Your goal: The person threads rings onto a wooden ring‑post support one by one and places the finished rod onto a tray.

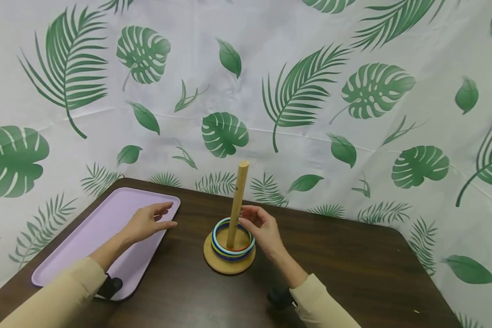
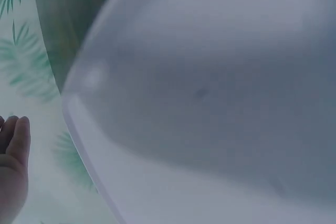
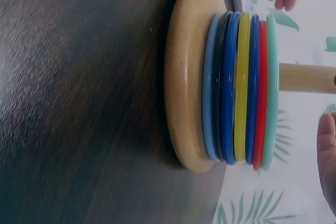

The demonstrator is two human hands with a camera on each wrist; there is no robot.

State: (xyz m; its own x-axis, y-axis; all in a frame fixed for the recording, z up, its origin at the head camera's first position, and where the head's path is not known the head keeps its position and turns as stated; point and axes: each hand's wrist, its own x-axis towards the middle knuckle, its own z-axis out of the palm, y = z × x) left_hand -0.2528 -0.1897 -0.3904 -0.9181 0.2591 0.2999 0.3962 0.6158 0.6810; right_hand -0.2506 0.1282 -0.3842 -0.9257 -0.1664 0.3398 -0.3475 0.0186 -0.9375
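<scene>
Several coloured rings [image 3: 242,87] lie stacked around a wooden post [image 1: 238,196] on a round wooden base [image 1: 229,269]. A mint-green ring [image 3: 272,93] tops the stack, with a red ring [image 3: 260,145] just under it. My right hand [image 1: 264,228] hovers beside the post, over the right side of the stack. In the right wrist view its visible part stands apart from the rings, with nothing seen in it. My left hand [image 1: 147,223] is held in the air over the right edge of a lilac tray [image 1: 102,228], thumb and fingers apart, holding nothing.
The dark brown table [image 1: 180,282] carries the tray on its left and the ring stand near its middle. Behind its far edge hangs a white cloth [image 1: 180,59] printed with green leaves.
</scene>
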